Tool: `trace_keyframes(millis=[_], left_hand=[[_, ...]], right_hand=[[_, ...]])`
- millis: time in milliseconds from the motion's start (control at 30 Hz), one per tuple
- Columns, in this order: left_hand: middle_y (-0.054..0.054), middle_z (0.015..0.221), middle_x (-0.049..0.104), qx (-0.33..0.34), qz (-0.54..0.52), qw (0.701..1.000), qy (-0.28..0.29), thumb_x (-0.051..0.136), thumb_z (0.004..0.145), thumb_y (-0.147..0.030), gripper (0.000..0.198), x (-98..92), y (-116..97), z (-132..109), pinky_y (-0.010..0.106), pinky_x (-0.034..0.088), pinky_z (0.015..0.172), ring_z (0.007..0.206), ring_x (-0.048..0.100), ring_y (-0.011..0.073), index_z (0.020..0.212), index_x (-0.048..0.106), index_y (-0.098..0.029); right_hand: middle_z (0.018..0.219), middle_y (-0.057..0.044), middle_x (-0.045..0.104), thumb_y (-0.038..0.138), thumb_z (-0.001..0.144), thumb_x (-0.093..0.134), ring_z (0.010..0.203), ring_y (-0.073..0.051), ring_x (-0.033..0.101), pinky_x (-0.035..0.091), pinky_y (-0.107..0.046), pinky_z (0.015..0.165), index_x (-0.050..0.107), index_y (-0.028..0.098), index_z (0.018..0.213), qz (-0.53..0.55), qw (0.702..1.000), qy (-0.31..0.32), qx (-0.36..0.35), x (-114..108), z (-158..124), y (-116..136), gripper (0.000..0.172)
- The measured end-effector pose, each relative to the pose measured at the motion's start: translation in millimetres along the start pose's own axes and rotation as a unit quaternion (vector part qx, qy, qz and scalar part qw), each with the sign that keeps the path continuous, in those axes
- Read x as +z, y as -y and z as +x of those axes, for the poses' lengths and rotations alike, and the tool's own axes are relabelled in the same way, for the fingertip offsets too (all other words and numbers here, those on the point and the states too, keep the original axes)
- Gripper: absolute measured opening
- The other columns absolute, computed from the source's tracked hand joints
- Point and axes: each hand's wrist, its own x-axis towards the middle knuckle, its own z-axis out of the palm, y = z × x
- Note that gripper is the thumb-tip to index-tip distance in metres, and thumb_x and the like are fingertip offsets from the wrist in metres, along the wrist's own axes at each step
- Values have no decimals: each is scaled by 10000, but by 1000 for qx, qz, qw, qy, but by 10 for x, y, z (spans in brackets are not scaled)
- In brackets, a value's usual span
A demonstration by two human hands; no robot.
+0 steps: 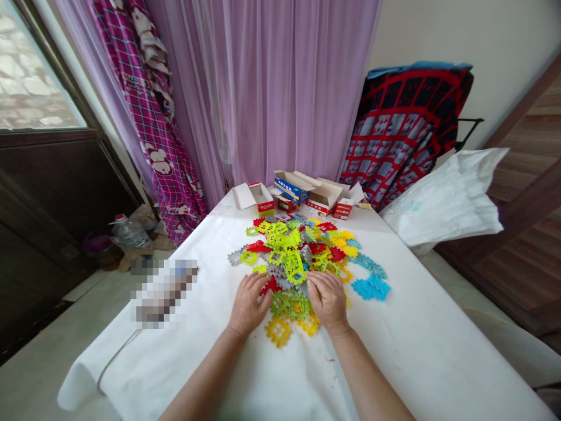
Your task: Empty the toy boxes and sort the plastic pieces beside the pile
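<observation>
A heap of plastic gear-shaped building pieces in several colours lies on the white-covered table. My left hand (250,303) rests at the heap's near left side, thumb apart from the fingers, beside a red piece (270,285). On the other side, my right hand (328,298) has its fingers curled in, and its fingertips are close to a lime green piece (295,270); what they hold, if anything, is hidden. Between my wrists lie green pieces (287,304) and a yellow gear piece (279,331). Blue pieces (371,287) sit to the right.
Open small cardboard boxes, one blue (291,187) and one red and white (263,202), stand at the table's far edge. A white plastic bag (442,199) is at the right edge. A pixelated item (164,292) with a cable lies on the left of the white tablecloth (210,327).
</observation>
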Motion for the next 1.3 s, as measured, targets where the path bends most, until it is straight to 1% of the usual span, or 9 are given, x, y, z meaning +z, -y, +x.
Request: trace_keyframes(millis=[300,567,633,700,767,833,933,1133,1300], left_hand=[[68,1123,711,-32,-11,999,-18,490,869,-309,296,-47,52,-108,495,471,1025,1124,620,250,1111,649,-253],[45,1107,717,-42,-44,993,97,443,924,-391,322,-133,49,-73,383,482,1008,1040,655,202,1148,642,-272],[74,1281,640,-21,-45,991,121,475,910,-480,454,-162,51,-87,396,450,1046,1192,582,235,1308,554,-276],[129,1472,465,25,-36,989,142,547,816,-639,784,-179,46,-124,448,404,1085,1343,443,305,1476,357,-261],[173,1558,310,91,-22,980,173,577,684,-778,1074,-169,29,-173,535,329,1117,1404,337,372,1537,200,-244],[198,1571,264,148,0,968,203,563,608,-845,1170,-119,0,-208,623,259,1115,1410,305,414,1540,180,-250],[221,1535,330,165,47,964,204,547,647,-828,1064,26,-66,-178,677,242,1085,1400,314,428,1510,290,-260],[141,1525,385,81,118,977,158,572,840,-525,647,300,-212,91,619,194,1133,1402,338,338,1425,445,-278],[160,1494,423,77,92,988,94,513,885,-506,564,282,-173,113,614,234,1115,1380,372,343,1387,492,-249]], right_hand=[[951,-56,746,216,938,488,921,-196,675,424,-409,970,707,229,954,18,1000,-14,-3,-12,-8,81,221],[977,-70,731,212,932,474,951,-213,656,472,-391,896,684,224,984,25,997,-35,72,-106,12,-8,216],[981,-65,726,227,926,485,965,-216,648,465,-397,910,677,230,988,23,997,-13,77,-116,-6,-15,203],[997,-61,720,234,917,502,987,-220,636,453,-405,929,671,235,996,20,997,8,73,-119,-39,-21,186],[1041,-66,709,236,916,505,1034,-229,616,433,-422,962,666,233,1018,3,997,15,75,-120,-91,-28,190],[1114,-85,687,244,923,490,1101,-245,586,407,-449,999,658,225,1065,-29,996,8,85,-117,-154,-38,221],[1209,-106,648,270,937,472,1170,-263,547,392,-473,1027,644,206,1140,-76,992,26,92,-72,-233,-66,274],[1238,-105,642,343,953,469,1216,-259,518,418,-450,1037,633,201,1222,-116,986,87,77,131,-213,-114,345],[1278,-118,614,337,963,437,1184,-243,552,448,-426,1008,627,199,1229,-126,987,30,99,66,-205,-210,355]])
